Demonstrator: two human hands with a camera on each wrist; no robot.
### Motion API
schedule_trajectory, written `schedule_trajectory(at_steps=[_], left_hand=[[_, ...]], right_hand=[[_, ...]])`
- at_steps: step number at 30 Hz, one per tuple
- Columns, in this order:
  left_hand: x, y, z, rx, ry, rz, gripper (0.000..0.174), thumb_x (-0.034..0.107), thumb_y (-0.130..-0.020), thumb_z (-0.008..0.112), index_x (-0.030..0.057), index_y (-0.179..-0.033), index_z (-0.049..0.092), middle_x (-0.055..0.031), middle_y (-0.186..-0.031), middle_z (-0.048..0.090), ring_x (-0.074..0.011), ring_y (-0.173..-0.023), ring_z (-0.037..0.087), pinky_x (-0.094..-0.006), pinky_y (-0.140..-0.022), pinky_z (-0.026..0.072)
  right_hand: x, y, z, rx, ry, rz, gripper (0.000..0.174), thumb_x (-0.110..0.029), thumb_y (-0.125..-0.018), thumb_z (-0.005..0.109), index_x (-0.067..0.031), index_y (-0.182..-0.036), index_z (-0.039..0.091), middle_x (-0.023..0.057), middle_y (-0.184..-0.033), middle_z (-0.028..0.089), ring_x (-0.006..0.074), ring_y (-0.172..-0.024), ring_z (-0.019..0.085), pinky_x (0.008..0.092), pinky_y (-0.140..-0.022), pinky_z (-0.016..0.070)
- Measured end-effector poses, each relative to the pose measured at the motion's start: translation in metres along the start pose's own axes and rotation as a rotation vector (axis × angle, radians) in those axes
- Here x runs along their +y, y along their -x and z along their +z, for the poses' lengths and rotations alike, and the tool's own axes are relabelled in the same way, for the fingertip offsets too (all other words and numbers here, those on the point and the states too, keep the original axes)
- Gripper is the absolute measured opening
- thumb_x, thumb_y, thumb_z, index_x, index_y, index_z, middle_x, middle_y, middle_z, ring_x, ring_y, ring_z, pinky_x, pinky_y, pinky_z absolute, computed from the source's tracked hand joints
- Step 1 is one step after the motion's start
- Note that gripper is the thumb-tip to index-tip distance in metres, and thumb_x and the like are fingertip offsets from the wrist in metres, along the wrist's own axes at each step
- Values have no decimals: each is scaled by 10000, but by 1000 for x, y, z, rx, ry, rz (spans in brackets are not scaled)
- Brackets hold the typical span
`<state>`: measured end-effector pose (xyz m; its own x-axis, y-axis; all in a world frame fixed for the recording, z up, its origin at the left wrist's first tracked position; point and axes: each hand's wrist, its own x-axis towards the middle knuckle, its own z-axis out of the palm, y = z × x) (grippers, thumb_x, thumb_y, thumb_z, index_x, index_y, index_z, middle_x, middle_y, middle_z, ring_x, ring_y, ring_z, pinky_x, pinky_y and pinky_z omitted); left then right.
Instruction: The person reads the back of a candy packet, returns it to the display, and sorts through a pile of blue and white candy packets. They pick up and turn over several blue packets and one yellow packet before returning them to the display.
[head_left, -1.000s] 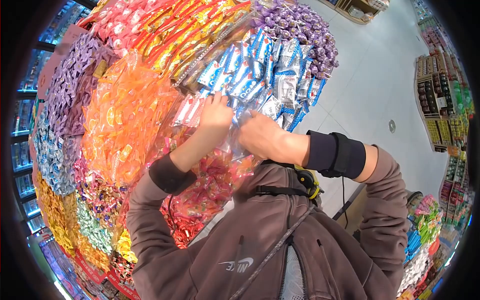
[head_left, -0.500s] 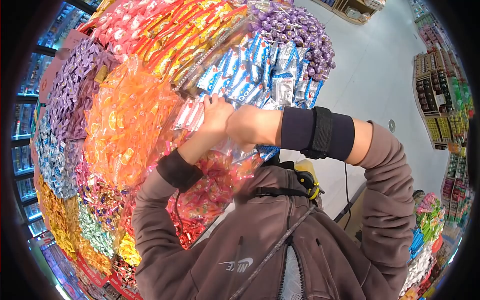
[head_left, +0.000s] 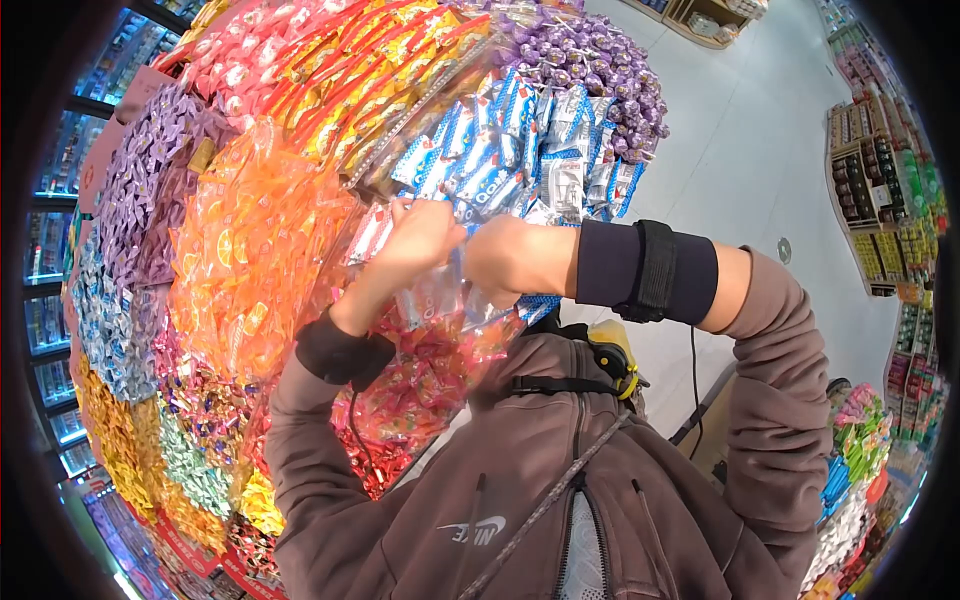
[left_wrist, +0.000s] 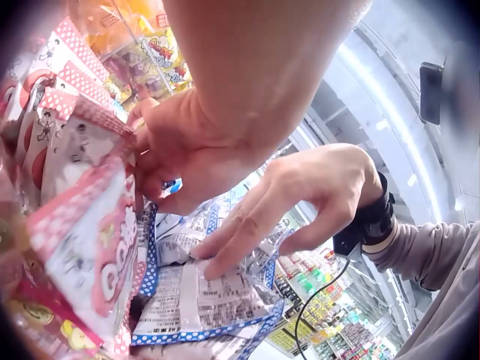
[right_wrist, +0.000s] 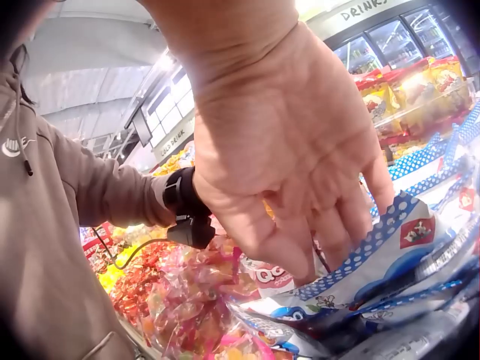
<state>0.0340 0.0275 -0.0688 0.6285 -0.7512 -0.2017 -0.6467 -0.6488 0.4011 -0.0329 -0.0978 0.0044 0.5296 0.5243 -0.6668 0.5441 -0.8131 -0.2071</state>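
left hand (head_left: 420,238): fingers curled, grip content unclear.
right hand (head_left: 510,258): fingers straight, flat on blue-dotted packets (head_left: 500,150) at display (head_left: 185,540) edge.
technique: hook one packet only, lift slowly.

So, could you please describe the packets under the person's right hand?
On the big sloping sweets display, find the purple wrapped sweets. Just beside them lie flat blue-and-white plastic packets, under the right hand; only they have white-dotted blue borders.
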Motion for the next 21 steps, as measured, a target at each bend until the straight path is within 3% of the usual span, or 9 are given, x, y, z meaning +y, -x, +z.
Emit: schedule_trajectory(at_steps=[4,5,8,9,12,13,16,17,21], left_hand=[[13,10,-44,72,85,29,208,210,-740,552,22,-651,540,-139,-586,546,-263,-608,539,-378,-780,362],[26,14,-64,-49,173,-103,173,149,-753,544,2,-667,512,-123,-634,573,-171,-616,549,-316,-630,409],[8,14,-67,-36,392,-68,144,113,-763,538,-6,-697,492,-91,-644,566,-99,-687,550,-272,-542,396],[17,17,-81,-93,324,-93,134,96,-797,521,9,-716,460,-47,-702,566,-87,-741,542,-245,-595,406],[6,22,-79,19,607,-96,134,63,-821,499,36,-704,438,-28,-754,559,-80,-762,533,-220,-615,396],[11,26,-85,49,701,-27,130,32,-853,478,52,-737,423,-26,-821,564,-73,-802,529,-206,-636,393],[-1,27,-81,225,845,11,120,33,-876,472,49,-770,417,-23,-791,554,-60,-770,514,-196,-625,386],[1,27,-82,280,899,61,103,51,-898,470,55,-815,409,-13,-767,555,-35,-681,476,-178,-561,358],[5,31,-88,336,957,-49,82,64,-880,488,49,-832,423,11,-709,530,-23,-646,465,-175,-577,390]], right_hand=[[1,-1,3,17,-6,-13,165,-160,-592,628,-62,-720,669,99,-719,636,284,-677,614,378,-562,473],[1,-2,3,20,-7,-20,163,-158,-591,628,-63,-718,668,100,-715,635,285,-674,614,378,-559,473],[5,-7,14,80,-47,-31,156,-151,-584,629,-63,-709,664,105,-709,632,287,-664,614,380,-548,470],[5,-6,13,109,-67,-34,155,-149,-581,630,-62,-705,662,108,-707,631,288,-661,613,381,-545,469],[3,-2,7,41,-40,-7,155,-144,-570,631,-54,-695,656,107,-697,626,290,-651,611,385,-531,463],[3,3,2,5,-43,-27,200,-142,-587,622,-52,-762,655,130,-716,626,314,-689,614,401,-560,475],[15,19,1,231,-186,-126,253,-136,-617,601,-57,-854,643,160,-749,623,339,-737,610,418,-612,488],[19,28,-6,217,-165,-70,279,-132,-659,578,-63,-926,624,178,-791,622,353,-776,603,431,-655,491],[39,69,-37,511,-171,16,178,-142,-724,551,-34,-855,604,167,-760,613,356,-752,596,437,-652,479]])
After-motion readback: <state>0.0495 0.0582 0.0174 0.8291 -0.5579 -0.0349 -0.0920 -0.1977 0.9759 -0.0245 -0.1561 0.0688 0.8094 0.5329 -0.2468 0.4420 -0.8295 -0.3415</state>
